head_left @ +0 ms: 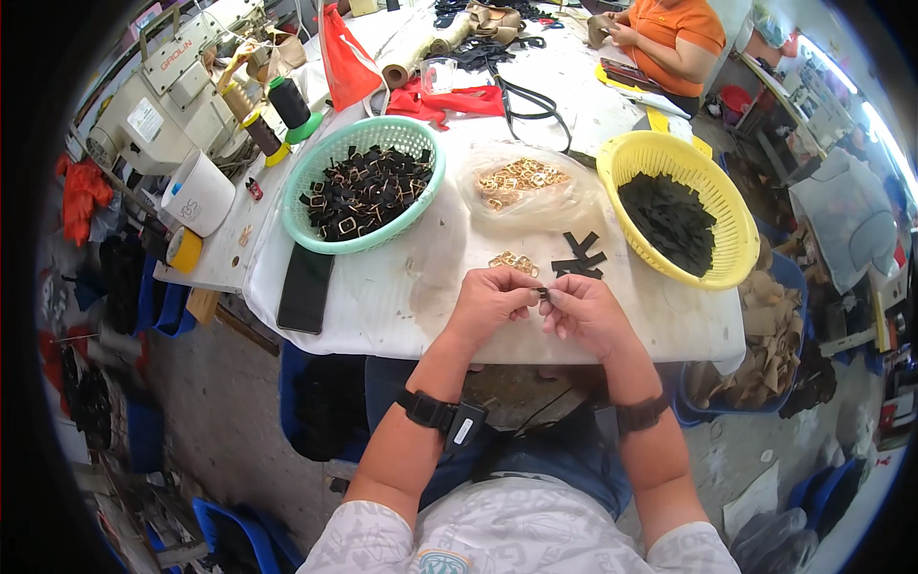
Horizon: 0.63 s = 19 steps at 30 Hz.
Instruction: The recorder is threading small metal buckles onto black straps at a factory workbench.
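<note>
Pinched between the fingertips of both hands is a small black strap piece (543,294), held just over the table's near edge. My left hand (493,304) grips it from one side and my right hand (587,312) from the other. Whether a buckle sits in the piece is hidden by my fingers. Right beyond my left hand lies a small pile of gold-coloured metal buckles (513,262). Several loose black strips (579,256) rest beyond my right hand. Farther back, a clear plastic bag (488,212) holds many more gold buckles.
A green basket (435,182) of black straps with gold buckles stands at left, a dark phone (305,290) before it. A yellow basket (738,251) of black strips stands at right. Sewing machine (158,115) and thread cones (287,103) are far left. Across the table sits a person in orange (681,33).
</note>
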### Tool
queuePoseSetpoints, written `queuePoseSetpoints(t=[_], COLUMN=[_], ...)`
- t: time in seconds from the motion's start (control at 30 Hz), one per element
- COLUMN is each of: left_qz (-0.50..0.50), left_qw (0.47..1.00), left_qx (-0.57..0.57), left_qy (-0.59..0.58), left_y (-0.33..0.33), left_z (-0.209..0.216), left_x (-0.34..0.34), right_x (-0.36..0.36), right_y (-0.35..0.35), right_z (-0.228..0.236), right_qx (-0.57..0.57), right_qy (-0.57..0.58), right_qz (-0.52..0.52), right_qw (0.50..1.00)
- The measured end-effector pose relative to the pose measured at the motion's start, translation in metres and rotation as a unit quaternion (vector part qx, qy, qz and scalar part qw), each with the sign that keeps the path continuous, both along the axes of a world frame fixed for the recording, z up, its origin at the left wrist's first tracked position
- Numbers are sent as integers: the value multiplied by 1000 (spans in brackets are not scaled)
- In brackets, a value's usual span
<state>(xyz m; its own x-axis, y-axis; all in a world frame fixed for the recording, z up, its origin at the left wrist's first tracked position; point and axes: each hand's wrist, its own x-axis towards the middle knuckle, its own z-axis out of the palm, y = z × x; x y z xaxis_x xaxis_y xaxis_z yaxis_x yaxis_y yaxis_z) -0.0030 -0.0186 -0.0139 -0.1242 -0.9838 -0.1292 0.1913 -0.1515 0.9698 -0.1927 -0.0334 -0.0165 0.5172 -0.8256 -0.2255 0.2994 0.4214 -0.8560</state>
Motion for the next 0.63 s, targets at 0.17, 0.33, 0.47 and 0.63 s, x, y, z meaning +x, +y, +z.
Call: queuePoseSetpoints(t=[0.17, 0.33, 0.47, 0.63], left_qz=[0, 1, -15, -36], left_qw=[1000, 999, 998, 998], left_qx=[-8, -9, -26, -53], left_qy=[-8, -39, -47, 2], left_y=[0, 1, 3, 3], left_z=[-4, -4, -6, -8], left_x=[0, -2, -1, 1], right_x=[4, 5, 4, -1], right_y=[1, 2, 5, 6], right_z=[-1, 8, 4, 0], right_qx=[-36, -85, -108, -91], right_qy=[60, 144, 145, 112], right_qz=[-8, -4, -7, -45], right_qw=[998, 986, 983, 988])
